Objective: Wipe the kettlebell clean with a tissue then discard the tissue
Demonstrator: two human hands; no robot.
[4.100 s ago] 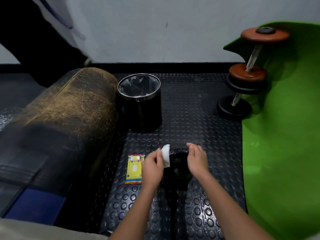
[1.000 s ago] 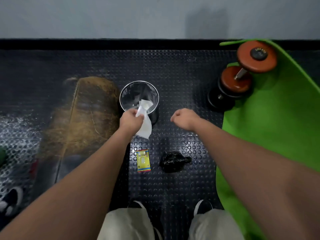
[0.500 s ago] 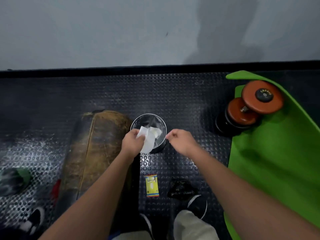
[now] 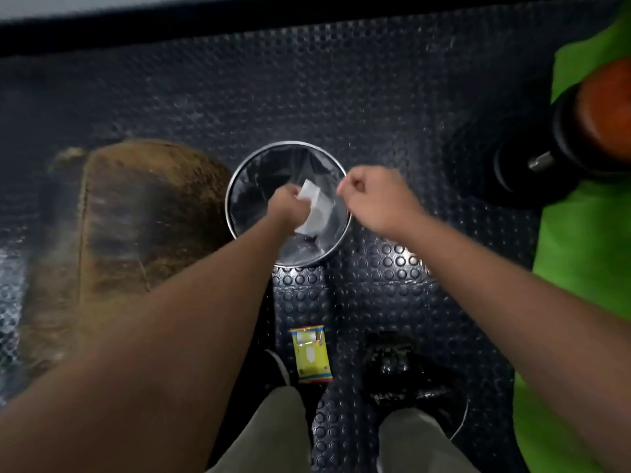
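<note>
My left hand (image 4: 288,207) holds a white tissue (image 4: 316,208) over the open mouth of the round black bin (image 4: 246,179) with a steel rim and a dark liner. My right hand (image 4: 370,196) hovers at the bin's right rim with its fingers curled and nothing in them. The black kettlebell (image 4: 396,365) sits on the studded rubber floor near my right leg, away from both hands.
A yellow tissue packet (image 4: 310,353) lies on the floor between my legs and the bin. A worn brown padded roll (image 4: 136,213) lies left of the bin. A dumbbell with orange plates (image 4: 587,131) rests at the right on a green mat (image 4: 587,261).
I have stood up from the kettlebell and carried the tissue to the bin. In the last half second my left hand moved further over the bin's opening; the right hand stayed beside it.
</note>
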